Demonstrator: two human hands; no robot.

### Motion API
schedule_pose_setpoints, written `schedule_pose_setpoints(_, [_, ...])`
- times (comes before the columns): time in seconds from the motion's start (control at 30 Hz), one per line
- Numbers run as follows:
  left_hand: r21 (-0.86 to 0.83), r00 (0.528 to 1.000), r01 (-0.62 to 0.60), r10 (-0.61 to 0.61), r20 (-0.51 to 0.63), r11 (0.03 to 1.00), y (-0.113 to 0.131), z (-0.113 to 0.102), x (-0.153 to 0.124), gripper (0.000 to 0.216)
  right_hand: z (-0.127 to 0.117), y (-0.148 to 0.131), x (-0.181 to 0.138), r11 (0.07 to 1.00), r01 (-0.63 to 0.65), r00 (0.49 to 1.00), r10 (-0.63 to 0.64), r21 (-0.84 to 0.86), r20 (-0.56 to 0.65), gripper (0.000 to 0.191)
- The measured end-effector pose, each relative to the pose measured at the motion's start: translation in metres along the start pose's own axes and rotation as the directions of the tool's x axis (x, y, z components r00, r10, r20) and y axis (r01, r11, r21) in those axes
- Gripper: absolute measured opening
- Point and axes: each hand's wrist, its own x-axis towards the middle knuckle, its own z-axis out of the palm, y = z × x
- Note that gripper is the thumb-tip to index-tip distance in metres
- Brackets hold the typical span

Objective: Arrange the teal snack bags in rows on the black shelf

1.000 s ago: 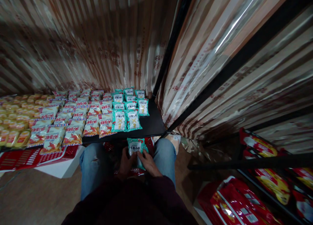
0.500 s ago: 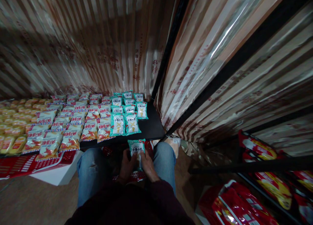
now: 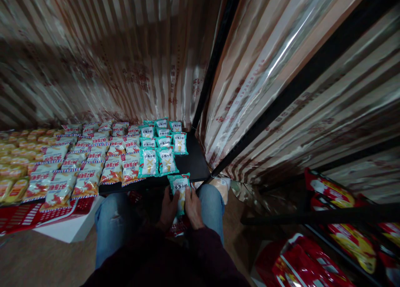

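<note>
Bare black shelf (image 3: 193, 164) remains right of the teal rows (image 3: 158, 147), and at its front edge the left hand (image 3: 168, 209) and right hand (image 3: 193, 209) clasp a teal packet (image 3: 180, 189) between them.

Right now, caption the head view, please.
Left hand and right hand hold a teal packet before the black shelf.

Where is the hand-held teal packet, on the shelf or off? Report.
Off: left hand and right hand hold the teal packet upright just before the shelf edge.
</note>
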Motion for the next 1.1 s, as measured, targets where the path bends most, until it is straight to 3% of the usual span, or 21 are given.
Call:
schedule_pose_setpoints(0.23, [0.017,0.998,-0.054,0.053,0.040,0.998,0.009,0.015,0.014,0.062,-0.008,-0.006,0.019,1.000,0.019,0.999,-0.020,-0.018,-0.051,0.062])
schedule_pose_setpoints(0.8, [0.119,0.986,-0.163,0.160,0.038,0.979,0.028,0.053,0.060,0.042,-0.027,-0.028,0.067,0.994,0.020,0.989,-0.036,-0.108,-0.143,0.057])
schedule_pose_setpoints(1.1, [0.347,0.993,-0.083,0.106,-0.047,0.934,0.051,0.066,0.074,0.044,-0.023,-0.033,0.091,0.987,0.063,0.978,-0.090,-0.148,-0.186,0.056])
